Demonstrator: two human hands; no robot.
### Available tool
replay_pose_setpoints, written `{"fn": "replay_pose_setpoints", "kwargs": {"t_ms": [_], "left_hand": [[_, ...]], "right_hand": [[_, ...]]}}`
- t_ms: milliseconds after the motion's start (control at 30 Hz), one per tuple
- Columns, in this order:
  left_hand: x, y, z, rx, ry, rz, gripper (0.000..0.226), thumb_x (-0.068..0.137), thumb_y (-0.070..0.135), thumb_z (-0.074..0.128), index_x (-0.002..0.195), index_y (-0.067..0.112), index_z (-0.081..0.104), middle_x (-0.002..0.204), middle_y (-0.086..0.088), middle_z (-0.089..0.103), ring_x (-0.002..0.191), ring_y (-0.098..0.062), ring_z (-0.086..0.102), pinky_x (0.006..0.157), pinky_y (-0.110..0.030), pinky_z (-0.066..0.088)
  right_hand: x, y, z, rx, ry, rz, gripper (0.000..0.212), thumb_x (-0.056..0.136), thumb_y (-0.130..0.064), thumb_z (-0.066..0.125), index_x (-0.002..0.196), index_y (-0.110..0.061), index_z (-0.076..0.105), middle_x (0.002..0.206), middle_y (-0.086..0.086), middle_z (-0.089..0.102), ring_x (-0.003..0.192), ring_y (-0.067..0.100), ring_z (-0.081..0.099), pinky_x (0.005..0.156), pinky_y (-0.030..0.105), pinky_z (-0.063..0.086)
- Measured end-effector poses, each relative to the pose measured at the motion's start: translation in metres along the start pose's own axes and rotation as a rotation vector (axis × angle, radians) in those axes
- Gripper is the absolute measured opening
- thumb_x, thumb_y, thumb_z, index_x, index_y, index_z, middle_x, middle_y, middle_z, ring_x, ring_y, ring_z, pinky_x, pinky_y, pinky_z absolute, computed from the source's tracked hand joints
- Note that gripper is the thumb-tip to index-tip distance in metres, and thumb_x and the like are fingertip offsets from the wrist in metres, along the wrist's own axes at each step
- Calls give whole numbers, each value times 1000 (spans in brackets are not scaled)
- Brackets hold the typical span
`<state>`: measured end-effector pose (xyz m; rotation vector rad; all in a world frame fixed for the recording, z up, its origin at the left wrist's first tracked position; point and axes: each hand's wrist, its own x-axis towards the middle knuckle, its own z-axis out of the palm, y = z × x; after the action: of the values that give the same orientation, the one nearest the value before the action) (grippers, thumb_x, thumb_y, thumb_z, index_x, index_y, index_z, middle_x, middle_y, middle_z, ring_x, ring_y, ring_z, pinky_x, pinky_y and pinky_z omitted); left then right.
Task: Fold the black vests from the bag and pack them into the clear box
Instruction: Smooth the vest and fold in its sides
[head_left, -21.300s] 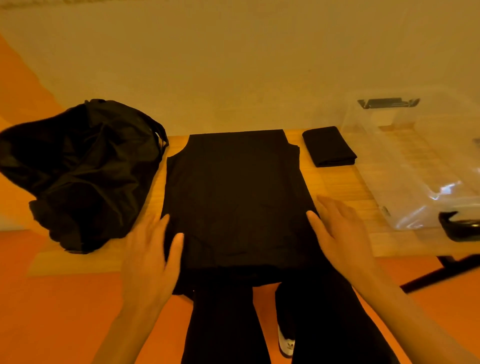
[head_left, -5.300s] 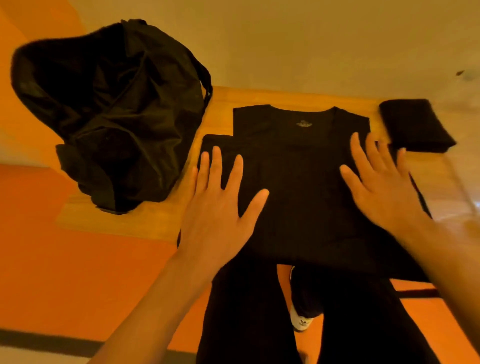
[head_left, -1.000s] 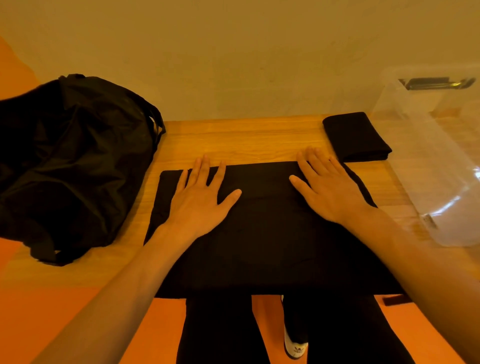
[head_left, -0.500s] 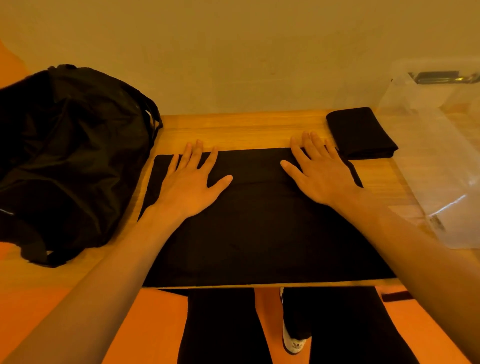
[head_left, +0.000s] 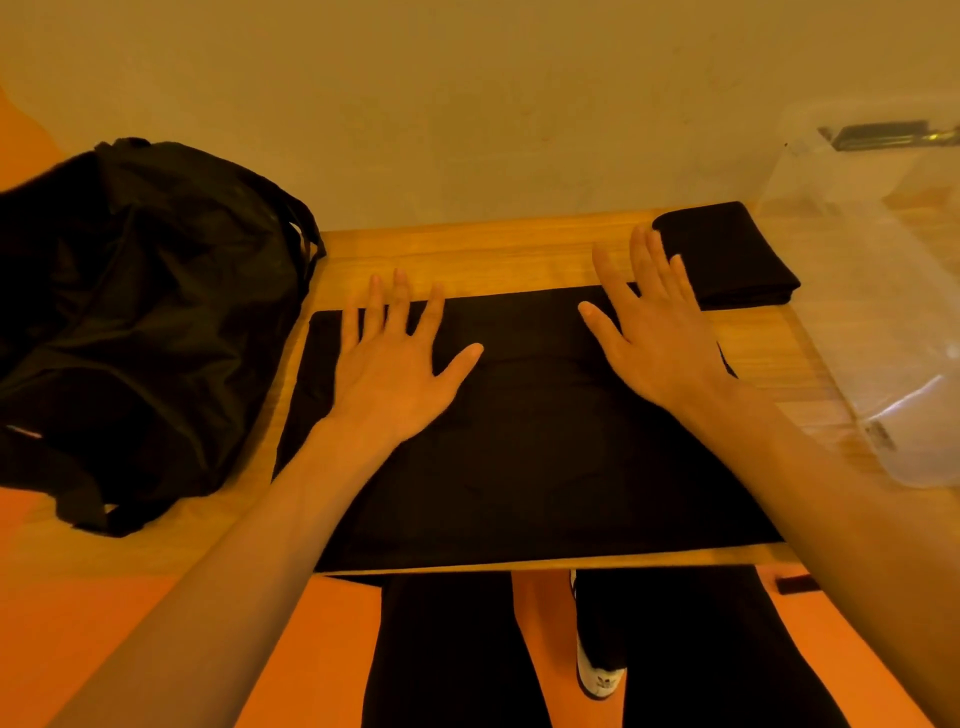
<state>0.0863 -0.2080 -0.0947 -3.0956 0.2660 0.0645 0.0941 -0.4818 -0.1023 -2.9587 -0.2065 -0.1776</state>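
Observation:
A black vest (head_left: 519, 457), folded into a wide rectangle, lies flat on the wooden table (head_left: 467, 260) in front of me. My left hand (head_left: 400, 364) presses flat on its far left part, fingers spread past the far edge. My right hand (head_left: 649, 332) lies flat on its far right part, fingertips reaching beyond the cloth. A small folded black vest (head_left: 737, 254) sits at the back right, just beyond my right fingers. The black bag (head_left: 135, 322) slumps on the table's left end. The clear box (head_left: 883, 291) stands at the right.
A pale wall runs close behind the table. The orange floor, my dark trouser legs and a white shoe (head_left: 597, 675) show below the table's near edge. A dark latch (head_left: 883, 136) sits on the clear box's far rim.
Both hands have slid away from me along the folded vest toward its far edge, staying flat. The vest keeps its folded shape.

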Motion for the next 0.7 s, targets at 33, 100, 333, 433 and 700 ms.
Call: {"fn": "replay_pose_setpoints", "kwargs": {"t_ms": [33, 100, 333, 433, 700], "left_hand": [[-6, 14, -4, -9, 40, 48, 84, 93, 80, 1, 162, 33, -6, 169, -10, -14, 155, -31, -18, 126, -52, -6], [-18, 46, -9, -49, 84, 188, 80, 96, 76, 3, 163, 31, -1, 169, -8, -13, 156, -28, -16, 126, -50, -4], [26, 114, -13, -154, -44, 548, 66, 107, 55, 18, 163, 23, 4, 171, -1, -8, 156, -17, -12, 128, -38, -4], [48, 139, -8, -46, -54, 672, 63, 108, 52, 20, 163, 22, 9, 171, -1, 1, 157, -16, -6, 125, -34, -5], [54, 146, 1, -78, -42, 729, 67, 106, 54, 30, 163, 22, 14, 171, 1, 5, 157, -15, -3, 126, -34, -3]], "right_hand": [[-8, -2, -5, 2, 50, -29, 65, 105, -56, 17, 162, -28, 3, 168, 14, -9, 155, 25, -14, 125, 42, -5], [-31, -3, -13, -5, 65, -41, 62, 105, -53, 18, 161, -27, 9, 168, 13, -4, 155, 24, -11, 126, 43, -1], [-110, 22, -9, -61, -129, 105, 83, 94, -65, -5, 161, -19, 7, 169, 11, 0, 154, 20, -10, 125, 39, -2], [-120, 23, -7, -23, -119, 144, 83, 94, -67, -4, 161, -17, 2, 169, 11, -5, 154, 21, -13, 125, 39, -3], [-136, 14, -6, -49, -156, 130, 85, 94, -70, -9, 161, -18, 0, 169, 9, -5, 155, 22, -14, 127, 46, 4]]}}
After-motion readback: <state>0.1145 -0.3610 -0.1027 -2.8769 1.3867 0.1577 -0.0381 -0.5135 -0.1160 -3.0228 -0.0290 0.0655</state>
